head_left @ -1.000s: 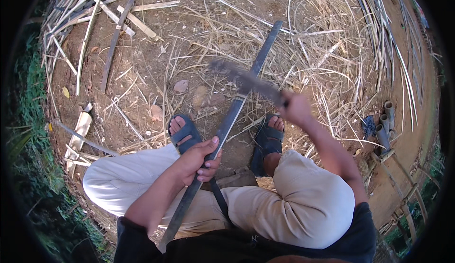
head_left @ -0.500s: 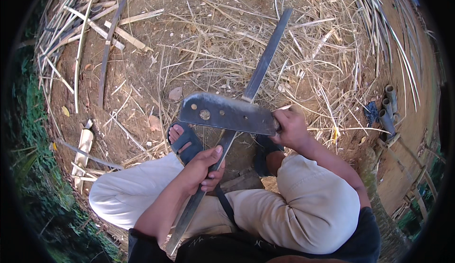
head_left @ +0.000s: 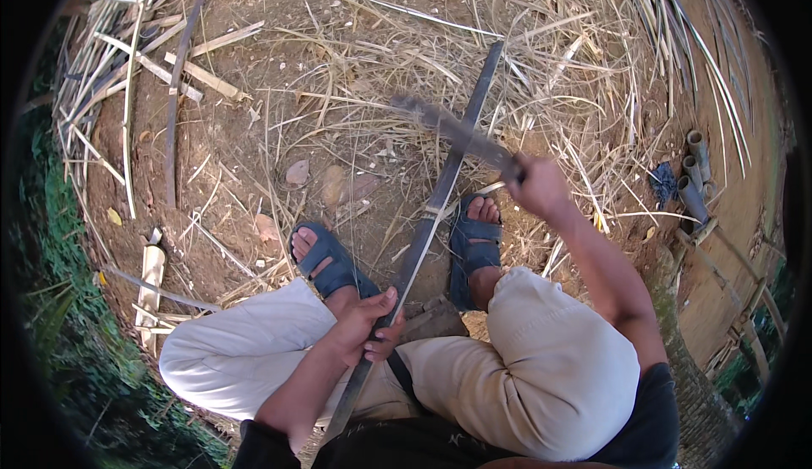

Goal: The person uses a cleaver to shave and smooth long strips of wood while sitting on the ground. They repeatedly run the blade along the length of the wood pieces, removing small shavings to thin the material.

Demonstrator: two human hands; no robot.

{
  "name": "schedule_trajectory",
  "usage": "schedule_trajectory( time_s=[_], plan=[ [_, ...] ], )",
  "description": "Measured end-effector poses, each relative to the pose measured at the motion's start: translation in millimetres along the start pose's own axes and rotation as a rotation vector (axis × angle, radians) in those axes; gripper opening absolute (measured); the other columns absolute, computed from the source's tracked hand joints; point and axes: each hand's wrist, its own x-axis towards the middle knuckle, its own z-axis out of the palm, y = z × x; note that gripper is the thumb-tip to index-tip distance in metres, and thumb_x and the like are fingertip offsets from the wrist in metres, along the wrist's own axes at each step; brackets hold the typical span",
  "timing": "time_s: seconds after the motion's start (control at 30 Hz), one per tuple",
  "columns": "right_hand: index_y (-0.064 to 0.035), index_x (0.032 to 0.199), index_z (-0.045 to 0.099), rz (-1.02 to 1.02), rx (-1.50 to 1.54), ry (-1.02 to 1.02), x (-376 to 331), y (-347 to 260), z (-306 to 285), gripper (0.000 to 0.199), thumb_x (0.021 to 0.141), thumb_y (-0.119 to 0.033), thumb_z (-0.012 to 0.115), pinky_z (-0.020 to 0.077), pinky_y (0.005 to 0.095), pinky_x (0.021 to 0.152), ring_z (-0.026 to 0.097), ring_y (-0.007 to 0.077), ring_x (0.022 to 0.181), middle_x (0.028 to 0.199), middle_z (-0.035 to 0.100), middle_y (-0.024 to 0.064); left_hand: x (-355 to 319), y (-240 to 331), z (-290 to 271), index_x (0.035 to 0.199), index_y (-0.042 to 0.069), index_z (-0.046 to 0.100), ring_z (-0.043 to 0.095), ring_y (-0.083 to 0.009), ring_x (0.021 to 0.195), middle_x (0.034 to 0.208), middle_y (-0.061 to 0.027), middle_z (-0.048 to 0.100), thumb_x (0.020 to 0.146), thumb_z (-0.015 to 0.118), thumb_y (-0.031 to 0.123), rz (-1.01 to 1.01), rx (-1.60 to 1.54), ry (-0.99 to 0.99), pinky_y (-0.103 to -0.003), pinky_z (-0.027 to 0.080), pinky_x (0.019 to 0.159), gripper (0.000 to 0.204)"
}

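Note:
My left hand (head_left: 370, 331) is closed around a long dark bamboo strip (head_left: 420, 245), low down near my lap. The strip slants up and to the right, with a pale joint partway along it and a light edge on its right side. In my right hand (head_left: 540, 188) is a broad dark cleaver (head_left: 431, 118), blurred by motion and seen nearly edge-on. Its blade crosses over the upper part of the strip; whether the two touch, I cannot tell. My sandalled feet (head_left: 330, 262) rest on either side of the strip.
Pale shavings (head_left: 541, 71) cover the ground ahead. Split bamboo pieces (head_left: 211, 77) lie at the left, with a bundle of thin strips (head_left: 668, 38) at the far right. Several hollow bamboo tubes (head_left: 692, 198) and a dark blue crumpled cloth (head_left: 662, 183) sit at the right.
The cleaver has moved up and right along the strip, away from my left hand, and its broad face has turned nearly edge-on. Both hands keep their hold.

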Motion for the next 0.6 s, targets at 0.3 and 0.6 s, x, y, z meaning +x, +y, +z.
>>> schedule_trajectory(
  time_s=[0.3,0.6],
  plan=[
    [-0.0051,0.095,0.061,-0.100,-0.107,-0.082,-23.6,-29.0,-8.5,0.028,0.076,-0.025,0.066,0.0548,0.0445,0.070,0.069,0.0300,0.073,0.074,0.067,0.0145,-5.9,-8.9,11.1,0.091,0.013,0.050,0.028,-0.0085,0.038,0.058,0.0006,0.037,0.100,0.044,0.050,0.027,0.028,0.118,-0.024,0.023,0.035,0.039],
    [-0.0153,0.110,0.063,-0.383,-0.166,-0.053,-30.3,-10.5,14.4,0.042,0.071,-0.029,0.068,0.0532,0.0423,0.064,0.070,0.0274,0.071,0.083,0.070,0.0127,-2.1,-3.7,7.9,0.093,0.012,0.048,0.029,-0.0077,0.038,0.058,0.0013,0.038,0.101,0.043,0.047,0.051,0.037,0.103,-0.024,0.024,0.035,0.037]
  ],
)
